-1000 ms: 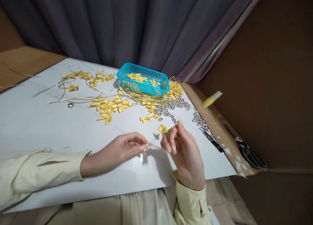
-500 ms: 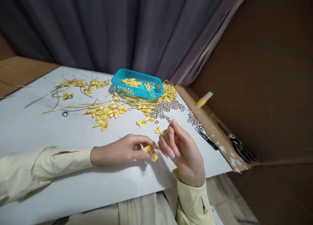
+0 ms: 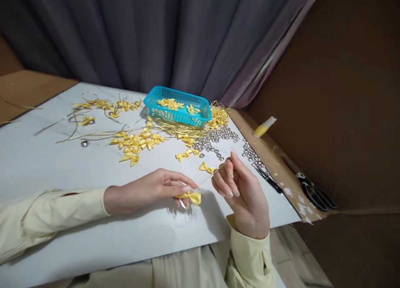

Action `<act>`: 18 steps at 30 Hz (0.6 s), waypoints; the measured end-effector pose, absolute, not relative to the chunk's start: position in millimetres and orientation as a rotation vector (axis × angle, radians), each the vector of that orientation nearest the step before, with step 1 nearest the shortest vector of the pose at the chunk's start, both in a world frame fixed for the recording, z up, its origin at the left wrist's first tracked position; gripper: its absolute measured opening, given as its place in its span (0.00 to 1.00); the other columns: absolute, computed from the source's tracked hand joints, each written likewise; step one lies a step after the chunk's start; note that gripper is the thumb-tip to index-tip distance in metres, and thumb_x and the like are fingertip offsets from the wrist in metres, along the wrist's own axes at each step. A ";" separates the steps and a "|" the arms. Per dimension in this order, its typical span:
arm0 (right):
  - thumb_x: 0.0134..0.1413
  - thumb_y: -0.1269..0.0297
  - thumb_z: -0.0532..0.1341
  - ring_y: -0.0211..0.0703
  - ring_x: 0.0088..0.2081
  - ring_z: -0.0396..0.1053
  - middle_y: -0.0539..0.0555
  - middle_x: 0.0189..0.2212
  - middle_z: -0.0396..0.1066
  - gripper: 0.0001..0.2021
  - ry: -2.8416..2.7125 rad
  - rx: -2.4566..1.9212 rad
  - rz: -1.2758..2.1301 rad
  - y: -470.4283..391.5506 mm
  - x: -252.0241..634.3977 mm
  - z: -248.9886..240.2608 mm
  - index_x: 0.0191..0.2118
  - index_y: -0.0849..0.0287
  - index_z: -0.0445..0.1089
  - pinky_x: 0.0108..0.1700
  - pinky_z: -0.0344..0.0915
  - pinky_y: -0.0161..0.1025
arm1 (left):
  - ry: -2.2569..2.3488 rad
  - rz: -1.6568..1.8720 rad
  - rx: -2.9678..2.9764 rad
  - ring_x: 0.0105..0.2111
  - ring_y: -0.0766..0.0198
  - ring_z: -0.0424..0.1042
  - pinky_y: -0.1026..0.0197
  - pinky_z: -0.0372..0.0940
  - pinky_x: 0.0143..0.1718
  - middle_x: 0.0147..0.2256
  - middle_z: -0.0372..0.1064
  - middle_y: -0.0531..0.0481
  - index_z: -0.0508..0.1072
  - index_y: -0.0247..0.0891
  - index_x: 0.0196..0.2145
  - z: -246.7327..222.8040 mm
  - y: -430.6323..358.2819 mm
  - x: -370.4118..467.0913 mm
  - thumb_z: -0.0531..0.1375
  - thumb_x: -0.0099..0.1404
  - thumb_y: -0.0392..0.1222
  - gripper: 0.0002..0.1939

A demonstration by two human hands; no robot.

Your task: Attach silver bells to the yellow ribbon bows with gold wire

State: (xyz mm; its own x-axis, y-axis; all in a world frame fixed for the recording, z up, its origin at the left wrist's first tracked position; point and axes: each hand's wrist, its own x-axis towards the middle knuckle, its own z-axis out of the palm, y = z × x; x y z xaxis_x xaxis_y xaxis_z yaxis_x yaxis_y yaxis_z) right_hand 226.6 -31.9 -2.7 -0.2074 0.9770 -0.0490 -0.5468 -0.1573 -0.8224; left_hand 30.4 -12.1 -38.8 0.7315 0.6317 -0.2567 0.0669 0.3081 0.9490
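Note:
My left hand pinches a yellow ribbon bow between thumb and fingers, just above the white table top. A thin cord runs from the bow up to my right hand, whose thumb and fingers are closed on it. Something shiny shows below the bow, partly hidden by my left fingers. One loose yellow bow lies on the table behind the cord, close to my right fingers. Farther back is a pile of yellow bows.
Behind the bows stands a blue basket holding yellow bows, with gold cords in front. Silver gems lie scattered at the right. Black tweezers, scissors and a yellow-and-white tube lie along the right edge.
My right hand has moved right, away from my left, and more cord shows between them. The bow in my left hand has turned and its loops show more plainly.

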 end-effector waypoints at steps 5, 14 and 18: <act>0.58 0.59 0.60 0.29 0.14 0.58 0.45 0.08 0.57 0.24 -0.813 -0.725 1.643 -30.7 231.6 -6.4 0.13 0.60 0.62 0.20 0.56 0.27 | 0.692 0.382 1.177 0.37 0.63 0.71 0.62 0.63 0.41 0.39 0.76 0.47 0.77 0.36 0.41 -33.6 -16.9 31.0 0.61 0.65 0.47 0.13; 0.59 0.59 0.59 0.30 0.14 0.55 0.44 0.08 0.52 0.24 -0.752 -0.816 1.605 -23.8 233.1 -11.8 0.13 0.59 0.60 0.21 0.57 0.29 | 0.727 0.322 1.106 0.32 0.65 0.70 0.64 0.63 0.37 0.34 0.76 0.47 0.79 0.33 0.36 -28.8 -22.3 30.5 0.62 0.63 0.49 0.14; 0.56 0.60 0.63 0.29 0.14 0.53 0.42 0.07 0.49 0.23 -0.662 -0.839 1.659 -17.6 232.8 -17.8 0.13 0.59 0.60 0.21 0.58 0.29 | 0.708 0.299 1.086 0.35 0.64 0.72 0.63 0.64 0.39 0.37 0.78 0.47 0.78 0.35 0.36 -28.1 -23.1 29.6 0.64 0.61 0.47 0.12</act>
State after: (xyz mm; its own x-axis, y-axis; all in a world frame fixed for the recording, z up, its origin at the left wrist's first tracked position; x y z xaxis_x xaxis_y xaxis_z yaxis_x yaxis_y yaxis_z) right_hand 232.8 -17.6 -17.8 -0.1400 0.9720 -0.1887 -0.5748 -0.2350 -0.7838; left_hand 29.6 -23.1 -28.1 0.7456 0.5495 -0.3769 0.1125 0.4537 0.8840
